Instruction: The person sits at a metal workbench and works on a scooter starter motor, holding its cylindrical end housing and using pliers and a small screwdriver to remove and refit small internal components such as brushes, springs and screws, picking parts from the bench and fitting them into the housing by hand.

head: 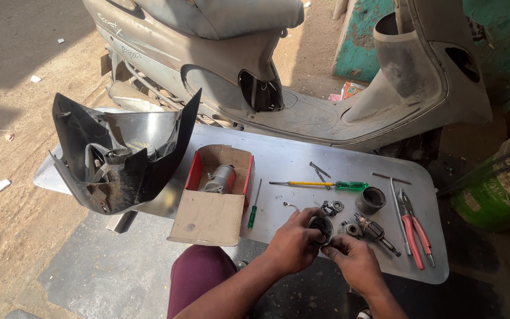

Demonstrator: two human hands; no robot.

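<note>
A: Two hands are working one part. The left hand (293,239) is cupping a small round metal housing (321,229) at the near edge of the grey metal table (290,159), its fingers closing around the rim. The right hand (355,260) is pinching at the housing's lower edge with its fingertips; I cannot tell whether anything small is sitting between them.

B: What is lying around it?

A: A motor armature (376,231) is lying just to the right, loose small fittings (332,207) are sitting just behind, and a dark cylindrical casing (371,199) is standing near those. A yellow-and-green screwdriver (320,185), a small green screwdriver (254,207), a T-handle wrench (392,189) and red pliers (414,227) are resting farther out. An open cardboard box (216,198) holding a motor is sitting to the left.

B: What is looking risky?

A: In my judgement, the housing is hanging right over the table's edge, so a slipping grip could be sending it or a small piece to the dusty ground. A wrist could also be nudging the loose fittings away.
</note>
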